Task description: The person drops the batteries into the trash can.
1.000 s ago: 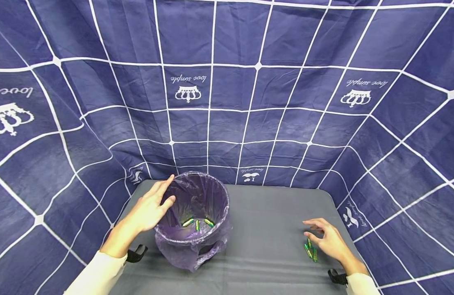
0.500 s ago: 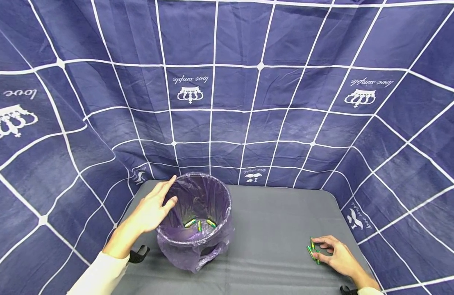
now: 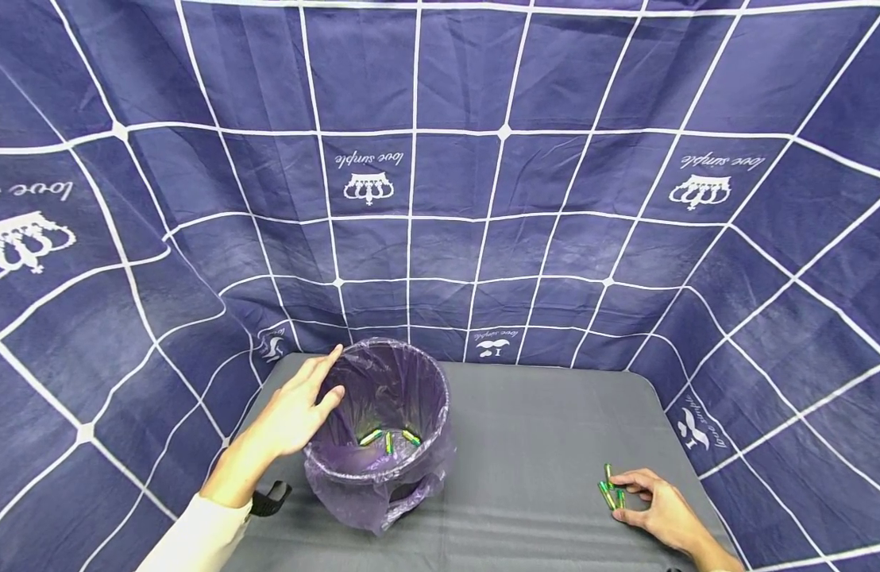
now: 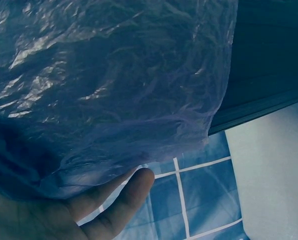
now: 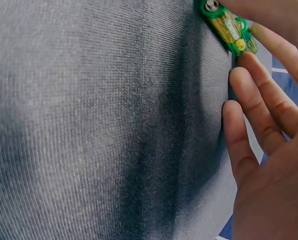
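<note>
3 batteries [image 3: 389,443] in bin [image 3: 448,391]; 3 more batteries [image 3: 607,496] at right hand [image 3: 658,508], pinch unclear, near right edge of surface [image 3: 526,445]; left hand [image 3: 293,409] straight-fingered at rim; only left wrist shows dark wall [image 4: 274,60].

Green and yellow on the batteries [image 5: 227,28], purple on the bin liner [image 3: 347,496], white-gridded navy on the backdrop cloth [image 3: 540,179]

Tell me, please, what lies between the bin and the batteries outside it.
Only bare grey table lies between the bin and those batteries in the head view.
</note>
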Action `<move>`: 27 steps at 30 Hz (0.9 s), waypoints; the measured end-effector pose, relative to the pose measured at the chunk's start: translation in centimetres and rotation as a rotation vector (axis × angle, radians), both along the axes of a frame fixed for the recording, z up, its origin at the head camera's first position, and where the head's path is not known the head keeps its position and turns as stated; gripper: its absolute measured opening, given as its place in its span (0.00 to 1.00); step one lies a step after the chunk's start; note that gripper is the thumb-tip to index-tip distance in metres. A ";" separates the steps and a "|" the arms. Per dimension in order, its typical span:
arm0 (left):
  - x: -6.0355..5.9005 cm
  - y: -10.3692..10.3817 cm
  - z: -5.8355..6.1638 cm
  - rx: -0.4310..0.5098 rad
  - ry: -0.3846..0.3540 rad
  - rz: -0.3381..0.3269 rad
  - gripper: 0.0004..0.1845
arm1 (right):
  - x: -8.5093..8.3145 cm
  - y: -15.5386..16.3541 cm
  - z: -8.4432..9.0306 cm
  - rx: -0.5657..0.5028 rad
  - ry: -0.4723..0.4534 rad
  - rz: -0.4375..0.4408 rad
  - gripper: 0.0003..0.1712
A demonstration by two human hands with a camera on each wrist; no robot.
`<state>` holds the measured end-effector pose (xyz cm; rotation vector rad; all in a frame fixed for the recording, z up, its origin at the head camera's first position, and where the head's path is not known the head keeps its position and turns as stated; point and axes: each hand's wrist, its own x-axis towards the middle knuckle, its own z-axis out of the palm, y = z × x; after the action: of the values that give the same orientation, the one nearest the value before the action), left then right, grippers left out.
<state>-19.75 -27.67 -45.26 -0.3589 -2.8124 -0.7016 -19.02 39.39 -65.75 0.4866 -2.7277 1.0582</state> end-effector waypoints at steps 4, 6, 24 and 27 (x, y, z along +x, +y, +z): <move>0.0 0.0 -0.1 0.000 0.005 -0.005 0.37 | 0.0 -0.1 0.0 -0.009 0.012 0.003 0.32; 0.0 0.0 0.0 0.001 0.003 -0.005 0.38 | 0.0 -0.1 -0.1 -0.011 0.013 0.010 0.32; 0.0 0.0 0.0 0.000 -0.006 0.000 0.38 | -0.4 0.4 -0.8 -0.057 0.040 0.036 0.30; 0.0 0.0 0.0 0.000 -0.004 0.002 0.38 | -0.2 0.2 -0.8 -0.055 0.038 0.017 0.29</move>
<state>-19.74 -27.69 -45.23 -0.3547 -2.8164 -0.7020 -19.26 39.58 -66.51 0.5169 -2.6584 1.1132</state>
